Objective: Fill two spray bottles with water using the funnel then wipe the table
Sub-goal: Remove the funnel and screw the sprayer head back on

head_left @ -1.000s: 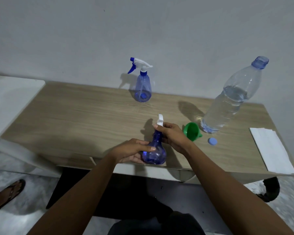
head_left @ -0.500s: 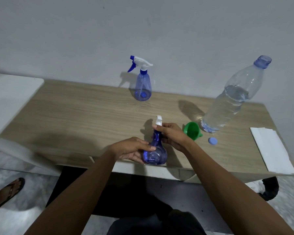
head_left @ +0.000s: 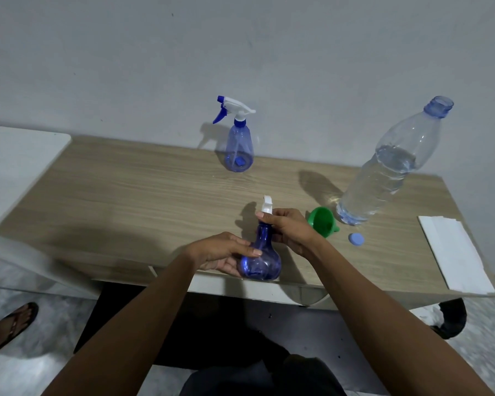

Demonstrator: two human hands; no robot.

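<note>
A small blue spray bottle [head_left: 262,262] stands at the near edge of the wooden table [head_left: 143,195]. My left hand [head_left: 222,254] holds its round body from the left. My right hand [head_left: 287,228] grips its neck just below the white spray head [head_left: 267,204]. A second blue spray bottle [head_left: 238,150] with a white and blue trigger stands at the back near the wall. The green funnel [head_left: 323,222] lies on its side right of my right hand. A large clear water bottle [head_left: 383,175], open and partly filled, stands behind the funnel.
The water bottle's blue cap [head_left: 355,239] lies on the table by the funnel. A folded white cloth [head_left: 455,252] lies at the table's right end. A white surface [head_left: 15,161] adjoins the table's left end. A sandalled foot [head_left: 9,327] is on the floor at left.
Hands and the small spray bottle stay in the same place; only the camera has shifted slightly.
</note>
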